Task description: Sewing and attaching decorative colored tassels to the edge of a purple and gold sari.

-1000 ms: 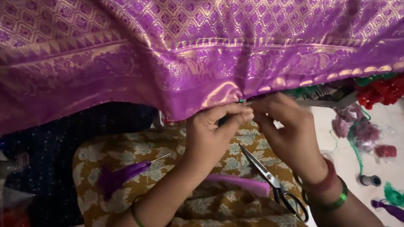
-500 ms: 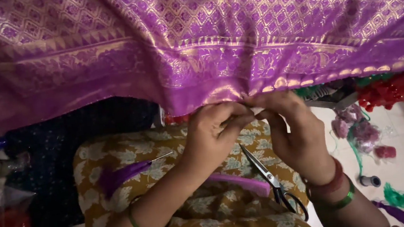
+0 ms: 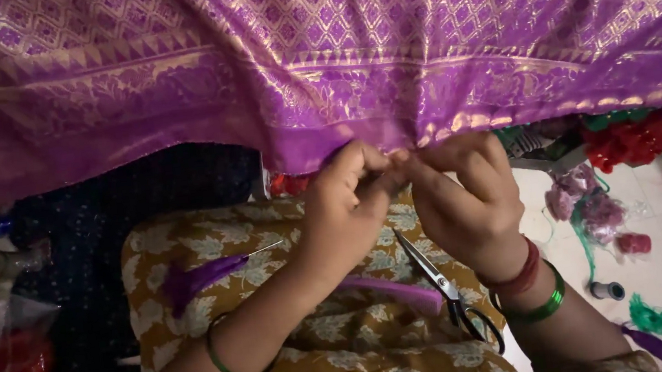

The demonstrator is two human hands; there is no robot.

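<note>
Hands closer together than before, left hand (image 3: 346,209) and right hand (image 3: 463,197) pinching shiny purple gold-patterned fabric (image 3: 317,56) hem.

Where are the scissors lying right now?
In the head view, the scissors lie on the floral cushion, just below the right hand, beside a purple tassel.

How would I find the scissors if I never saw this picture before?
Start at the big purple and gold cloth hanging across the top, then drop to the two hands pinching its lower edge. Under the right hand, on the mustard flowered fabric, lie the scissors. They are the only shiny metal thing there, with dark loop handles, beside soft purple thread tufts.
</note>
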